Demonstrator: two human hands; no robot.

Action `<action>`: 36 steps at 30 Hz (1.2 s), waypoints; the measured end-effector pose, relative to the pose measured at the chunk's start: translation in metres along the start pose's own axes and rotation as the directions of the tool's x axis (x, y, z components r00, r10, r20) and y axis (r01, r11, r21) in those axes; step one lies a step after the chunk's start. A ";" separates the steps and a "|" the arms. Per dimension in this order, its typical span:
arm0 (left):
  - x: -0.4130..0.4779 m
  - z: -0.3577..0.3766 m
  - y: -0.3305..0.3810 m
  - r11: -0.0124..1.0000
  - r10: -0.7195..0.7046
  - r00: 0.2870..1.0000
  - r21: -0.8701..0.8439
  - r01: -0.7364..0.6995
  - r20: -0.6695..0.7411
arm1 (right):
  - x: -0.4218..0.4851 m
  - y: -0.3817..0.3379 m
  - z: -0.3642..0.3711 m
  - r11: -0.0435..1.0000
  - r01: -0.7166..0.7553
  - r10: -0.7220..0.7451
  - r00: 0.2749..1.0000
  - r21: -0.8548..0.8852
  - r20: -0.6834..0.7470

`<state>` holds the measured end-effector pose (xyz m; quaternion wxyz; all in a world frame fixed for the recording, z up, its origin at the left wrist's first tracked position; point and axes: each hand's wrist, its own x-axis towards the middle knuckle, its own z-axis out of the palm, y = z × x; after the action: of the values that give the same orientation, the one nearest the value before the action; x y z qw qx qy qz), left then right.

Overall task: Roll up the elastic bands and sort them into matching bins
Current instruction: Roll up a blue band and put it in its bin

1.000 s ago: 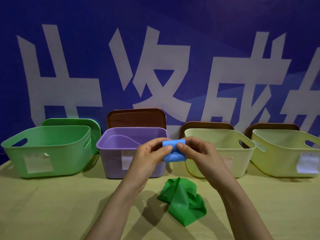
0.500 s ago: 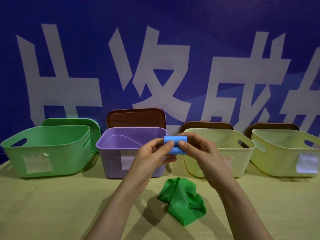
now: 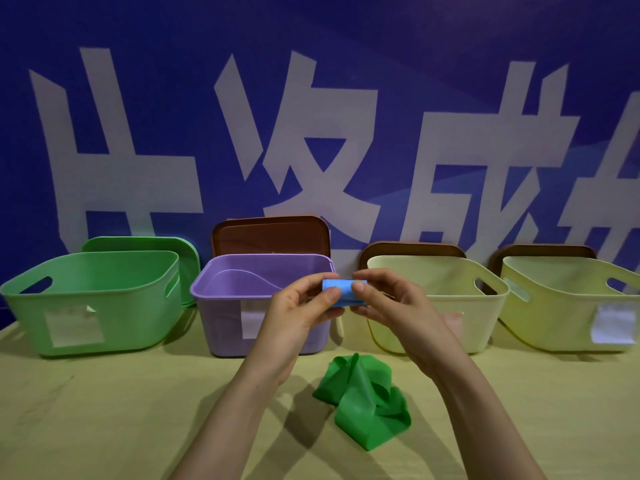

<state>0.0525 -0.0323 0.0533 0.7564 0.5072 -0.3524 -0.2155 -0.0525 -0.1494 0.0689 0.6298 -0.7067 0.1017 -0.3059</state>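
Blue band roll (image 3: 341,293), its long axis running left to right, is pinched at either end by the left hand (image 3: 298,318) and right hand (image 3: 393,308), held in the air before the right-hand end of the purple bin (image 3: 221,323), the left hand being nearer that bin

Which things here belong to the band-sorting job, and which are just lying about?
In the job: blue band roll, pinched by left hand and right hand; loose green band; green bin; purple bin; inner yellow bin; outer yellow bin.
Lying about: green lid; three brown lids behind the bins; banner.
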 end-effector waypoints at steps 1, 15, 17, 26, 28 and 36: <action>0.000 0.001 0.000 1.000 0.006 1.000 0.005 -0.006 -0.004 | 0.001 0.001 0.000 1.000 -0.019 0.019 1.000 -0.006 -0.006; 0.003 -0.001 -0.013 0.984 0.103 0.995 0.144 -0.101 -0.011 | 0.004 0.013 0.006 0.905 0.208 -0.257 0.962 -0.371 -0.088; 0.003 0.000 -0.015 0.972 0.127 0.992 0.200 -0.127 0.009 | 0.004 0.013 0.005 0.911 0.233 -0.283 0.953 -0.340 -0.104; 0.023 0.008 -0.037 0.988 0.057 0.998 0.142 -0.059 0.019 | 0.010 0.031 -0.003 0.983 0.183 -0.173 0.951 0.017 -0.256; 0.036 0.019 -0.039 0.987 0.021 1.000 0.160 -0.023 0.012 | 0.014 0.033 -0.010 0.978 0.142 -0.082 0.938 0.155 -0.338; 0.107 0.124 -0.002 0.983 -0.143 0.990 0.121 0.142 0.000 | 0.053 -0.034 -0.094 0.960 0.090 0.050 0.878 0.266 -0.476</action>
<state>0.0293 -0.1827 0.1144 0.7056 0.5748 -0.3309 -0.2495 -0.0713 -0.2492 0.1195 0.6753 -0.5141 0.2024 -0.4886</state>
